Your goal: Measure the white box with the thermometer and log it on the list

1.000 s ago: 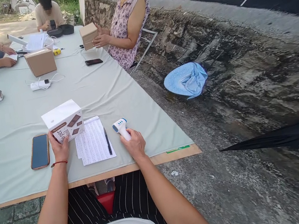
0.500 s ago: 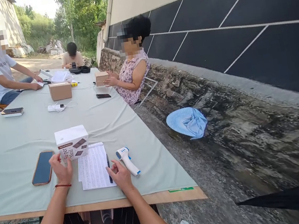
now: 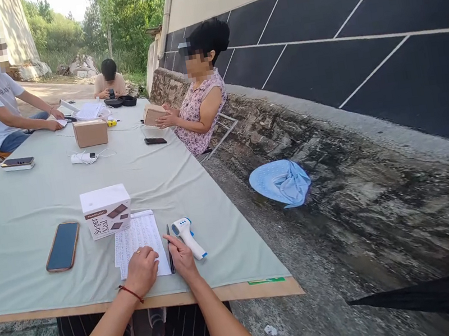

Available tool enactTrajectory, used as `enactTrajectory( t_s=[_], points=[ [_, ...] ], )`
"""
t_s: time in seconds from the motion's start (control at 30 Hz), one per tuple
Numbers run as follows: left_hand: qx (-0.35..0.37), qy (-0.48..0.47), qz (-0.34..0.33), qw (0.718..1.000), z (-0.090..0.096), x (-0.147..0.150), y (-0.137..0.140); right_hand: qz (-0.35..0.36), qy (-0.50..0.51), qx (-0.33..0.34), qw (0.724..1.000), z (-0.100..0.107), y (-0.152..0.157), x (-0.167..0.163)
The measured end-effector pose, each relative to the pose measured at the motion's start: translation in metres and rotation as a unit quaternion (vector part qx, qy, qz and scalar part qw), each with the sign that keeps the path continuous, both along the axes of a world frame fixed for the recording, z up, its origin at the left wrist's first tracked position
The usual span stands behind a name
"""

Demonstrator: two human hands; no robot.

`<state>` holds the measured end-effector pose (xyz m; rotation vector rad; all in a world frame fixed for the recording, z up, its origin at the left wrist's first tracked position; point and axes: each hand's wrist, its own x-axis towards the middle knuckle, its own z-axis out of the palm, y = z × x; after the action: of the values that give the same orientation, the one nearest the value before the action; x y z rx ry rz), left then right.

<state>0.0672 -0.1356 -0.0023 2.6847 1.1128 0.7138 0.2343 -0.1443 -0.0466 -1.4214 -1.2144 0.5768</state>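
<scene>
My left hand (image 3: 140,269) rests on the lower part of the printed sheets (image 3: 133,239), fingers bent loosely and nothing visible in them. Just right of the paper, my right hand (image 3: 183,257) has its index finger stretched across a black pen (image 3: 172,264), touching it; its other fingers are partly hidden. Beyond the sheets stands a white "Super Meal" box (image 3: 106,212), overlapping their top edge. A white and blue infrared thermometer (image 3: 190,239) lies right beside my right hand. To the left is a phone (image 3: 63,247) in an orange-edged case.
Cardboard boxes (image 3: 91,133), a white device with a cord (image 3: 84,158) and another phone (image 3: 155,141) are farther up the cloth-covered table (image 3: 24,222). Three people sit around it; one at right holds a small carton (image 3: 154,115). A blue hat (image 3: 280,182) lies at right.
My left hand has left the white box and moved right onto the sheets. The pen now lies off the paper's right edge, under my right index finger. The person at right has tilted the carton.
</scene>
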Motion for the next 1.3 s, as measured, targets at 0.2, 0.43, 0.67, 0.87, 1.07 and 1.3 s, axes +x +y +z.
enactTrajectory(
  t_s=[0.2, 0.43, 0.67, 0.87, 1.07, 1.3],
  points=[
    [-0.051, 0.043, -0.003, 0.998, 0.002, 0.000, -0.016, -0.006, 0.084, 0.010, 0.996, 0.000, -0.011, 0.003],
    [-0.075, 0.077, 0.028, 0.994, 0.010, 0.004, -0.020, -0.020, 0.054, -0.013, 0.998, 0.008, -0.026, 0.004],
    [-0.064, 0.114, 0.036, 0.991, 0.009, 0.004, -0.018, -0.017, 0.116, -0.059, 0.991, 0.010, -0.021, 0.005],
    [-0.053, 0.143, 0.037, 0.988, 0.013, 0.005, -0.013, -0.072, 0.124, -0.068, 0.987, 0.013, -0.015, -0.002],
    [-0.046, 0.167, 0.040, 0.984, 0.016, 0.005, -0.008, -0.083, 0.114, -0.044, 0.989, 0.023, -0.008, -0.008],
    [-0.041, 0.165, 0.037, 0.985, 0.017, 0.005, -0.005, -0.073, 0.071, -0.050, 0.994, 0.025, -0.005, -0.010]
  ],
)
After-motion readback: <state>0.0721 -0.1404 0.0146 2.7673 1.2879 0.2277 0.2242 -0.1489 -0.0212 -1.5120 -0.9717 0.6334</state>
